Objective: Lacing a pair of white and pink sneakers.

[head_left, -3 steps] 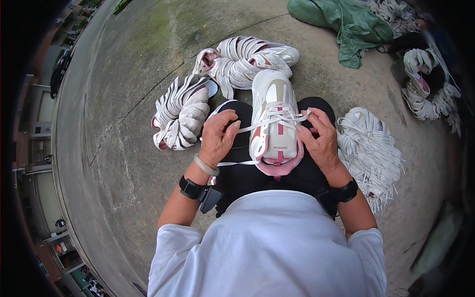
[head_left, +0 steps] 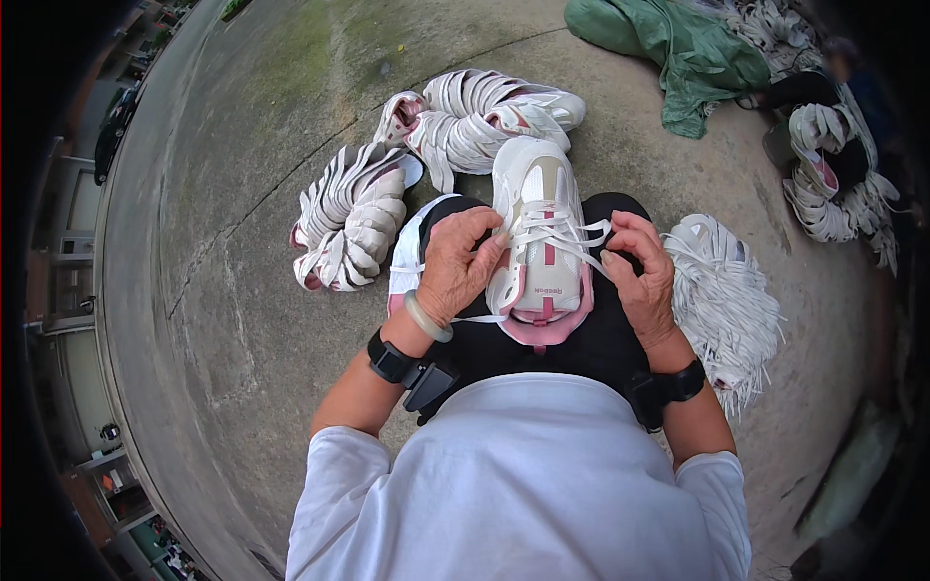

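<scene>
A white shoe upper (head_left: pixel 545 189) with beige and pink trim lies across my lap, toe pointing away. White shoelace (head_left: pixel 547 232) is threaded over its tongue. My left hand (head_left: pixel 460 266) is closed at the shoe's left side, thumb and forefinger pinched on the lace by the eyelets. On the right, my right hand (head_left: pixel 639 276) has its fingers curled around the other stretch of lace, which loops at the fingertips. Another white and pink shoe piece (head_left: pixel 407 250) rests by my left thigh, partly behind my left hand.
Nested stacks of white shoe uppers (head_left: pixel 354 218) lie on the concrete at left, with another stack (head_left: pixel 484 116) ahead. A bundle of white laces (head_left: pixel 722 300) sits beside my right knee. Farther right are a green sack (head_left: pixel 668 53) and more stacked uppers (head_left: pixel 828 174) near another person.
My left hand has moved right, up to the shoe's side, and the lace it had stretched outward is drawn in. My right hand has shifted slightly right and down.
</scene>
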Motion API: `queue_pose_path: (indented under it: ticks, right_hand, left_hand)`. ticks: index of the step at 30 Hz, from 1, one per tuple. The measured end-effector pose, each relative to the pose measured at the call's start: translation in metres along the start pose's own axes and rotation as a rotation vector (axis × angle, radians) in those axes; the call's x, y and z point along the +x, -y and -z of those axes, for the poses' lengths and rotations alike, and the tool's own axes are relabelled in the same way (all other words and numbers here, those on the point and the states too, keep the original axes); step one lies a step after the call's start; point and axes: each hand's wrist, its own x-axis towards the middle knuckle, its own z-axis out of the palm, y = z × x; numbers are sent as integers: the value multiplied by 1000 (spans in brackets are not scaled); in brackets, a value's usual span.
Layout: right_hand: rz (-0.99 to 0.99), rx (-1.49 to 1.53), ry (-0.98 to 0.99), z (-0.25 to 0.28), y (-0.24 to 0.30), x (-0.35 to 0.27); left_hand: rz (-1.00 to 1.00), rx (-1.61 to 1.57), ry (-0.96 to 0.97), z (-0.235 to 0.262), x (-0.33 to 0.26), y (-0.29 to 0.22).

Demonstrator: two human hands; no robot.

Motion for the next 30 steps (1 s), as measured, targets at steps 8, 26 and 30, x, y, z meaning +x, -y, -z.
queue_pose_path:
  ticks: [8, 26, 30]
  right_hand:
    - [276, -326, 267, 16, 16, 36]
    - [343, -362, 257, 3, 19, 32]
    - [342, -317, 294, 13, 29, 28]
  left_hand:
    - [-94, 104, 56, -17, 11, -24]
    - [-111, 180, 80, -23, 13, -28]
    - [-63, 133, 37, -19, 5, -25]
